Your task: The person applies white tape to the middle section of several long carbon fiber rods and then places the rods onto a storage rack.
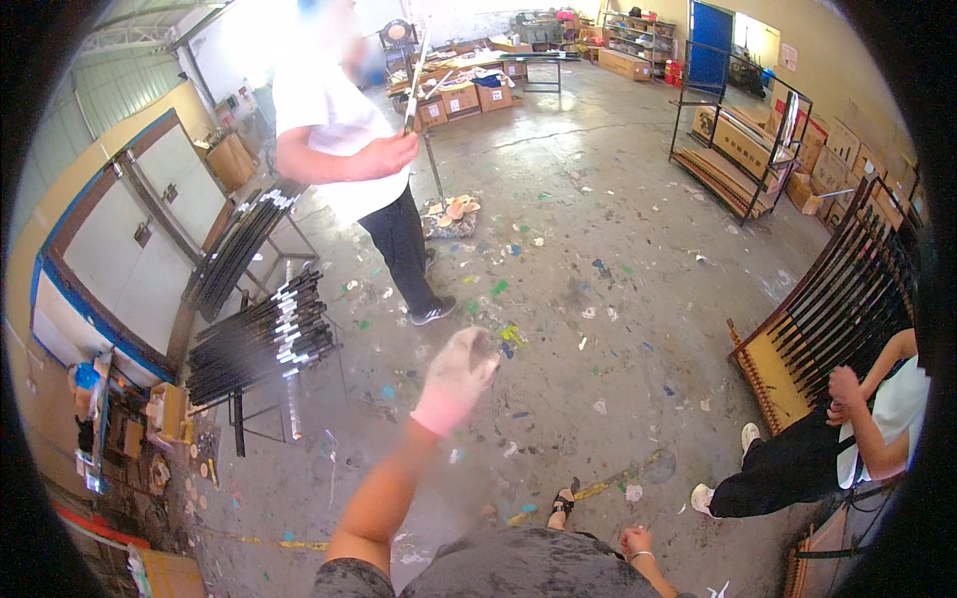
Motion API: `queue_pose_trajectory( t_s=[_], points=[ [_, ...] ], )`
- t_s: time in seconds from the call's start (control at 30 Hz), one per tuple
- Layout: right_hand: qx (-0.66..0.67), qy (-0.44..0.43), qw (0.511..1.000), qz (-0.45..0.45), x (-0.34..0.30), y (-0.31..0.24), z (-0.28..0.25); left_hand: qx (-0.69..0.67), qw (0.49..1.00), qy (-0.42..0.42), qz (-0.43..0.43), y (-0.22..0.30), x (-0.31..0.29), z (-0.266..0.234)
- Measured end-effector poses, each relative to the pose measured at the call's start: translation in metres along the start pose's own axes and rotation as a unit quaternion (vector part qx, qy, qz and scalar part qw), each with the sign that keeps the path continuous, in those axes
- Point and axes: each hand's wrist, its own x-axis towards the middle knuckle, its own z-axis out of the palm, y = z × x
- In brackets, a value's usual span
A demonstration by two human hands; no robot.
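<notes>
My left hand (457, 382), in a pale glove with a pink cuff, reaches out over the floor. Its fingers are loosely curled, with a gap between them and the thumb, and I see nothing held there. My right hand (635, 541), bare with a band at the wrist, hangs low beside my body. Its fingers are curled in and no object shows in them. Neither hand touches anything. Nearest on the left is a rack of black rods with silver bands (261, 334). Ahead, a person in a white shirt (344, 159) grips a long slim rod (413, 97).
At right, a person in dark trousers (788, 476) sits by a slanted rack of dark rods (842, 299). Farther back stand a metal-framed cart (733, 164) and tables with cardboard boxes (460, 100). Scraps litter the concrete floor (588, 349). White double doors (130, 234) are on the left.
</notes>
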Motion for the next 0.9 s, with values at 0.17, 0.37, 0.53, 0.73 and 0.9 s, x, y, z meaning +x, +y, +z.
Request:
queue_pose_trajectory(
  t_s=[0.17, 0.37, 0.53, 0.73, 0.9],
  points=[
    [0.058, 0.005, 0.998, 0.027, -0.028, -0.006, 0.000, 0.140, 0.968, 0.132, 0.161, 0.020, 0.042, -0.036],
    [0.028, 0.022, 0.999, -0.006, -0.023, 0.012, -0.006, 0.408, 0.887, 0.167, 0.137, -0.016, 0.142, -0.074],
    [0.097, 0.018, 0.995, 0.020, -0.022, 0.016, -0.016, 0.478, 0.861, -0.167, -0.045, -0.034, 0.199, -0.086],
    [0.015, 0.020, 0.999, -0.040, -0.017, 0.028, -0.017, 0.421, 0.868, -0.263, 0.033, -0.051, 0.223, -0.061],
    [-0.123, 0.039, 0.945, -0.302, -0.036, -0.117, 0.004, 0.306, 0.943, -0.111, 0.072, -0.003, 0.174, -0.009]
  ],
)
